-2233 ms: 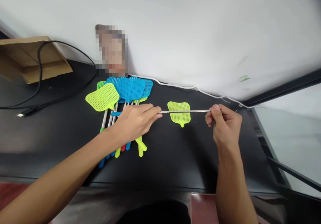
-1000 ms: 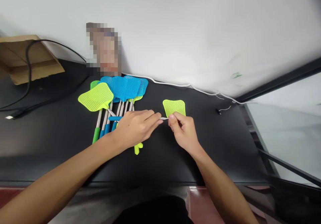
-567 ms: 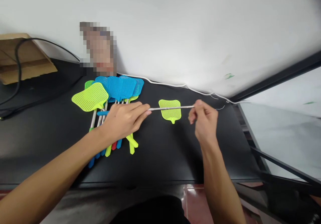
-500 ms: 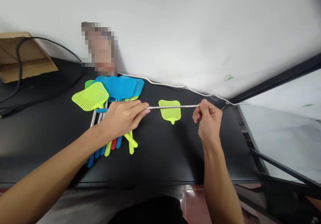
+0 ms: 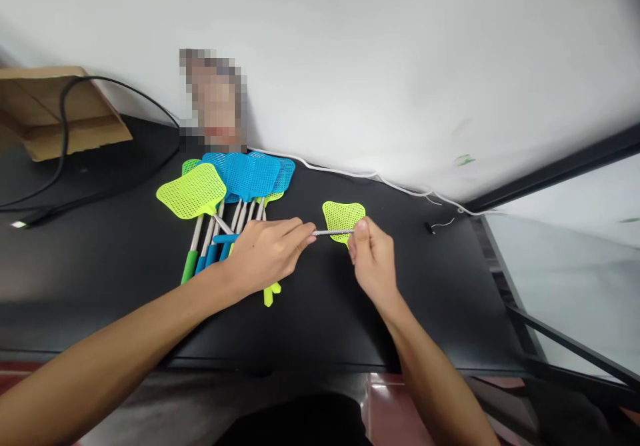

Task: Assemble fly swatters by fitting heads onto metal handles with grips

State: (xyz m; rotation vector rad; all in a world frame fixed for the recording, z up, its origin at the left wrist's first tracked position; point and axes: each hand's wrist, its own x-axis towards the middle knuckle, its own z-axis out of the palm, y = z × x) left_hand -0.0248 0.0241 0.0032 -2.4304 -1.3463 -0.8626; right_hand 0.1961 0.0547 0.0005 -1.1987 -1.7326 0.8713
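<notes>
A thin metal fly swatter rod (image 5: 333, 233) with a blue handle end (image 5: 226, 239) runs level between my two hands. My left hand (image 5: 267, 249) is wrapped round it, and the blue end sticks out on its left side. Closed on the rod's right end is my right hand (image 5: 373, 249), whose fingers hide the tip. Behind the rod lies a loose yellow-green swatter head (image 5: 344, 214) on the black table (image 5: 320, 319). Several fly swatters with blue heads (image 5: 253, 174) and a yellow-green head (image 5: 195, 191) lie piled beyond my left hand, which covers part of their handles.
A cardboard box (image 5: 80, 126) stands at the far left with a black cable (image 5: 64, 123) running over it. Along the white wall runs a white cable (image 5: 340, 172). A small black piece with a wire (image 5: 431, 228) lies at right, near a black metal frame (image 5: 565, 346).
My right hand has moved left towards my left hand, and the visible stretch of rod between them is much shorter. The view has shifted slightly; the pile and loose head look unmoved.
</notes>
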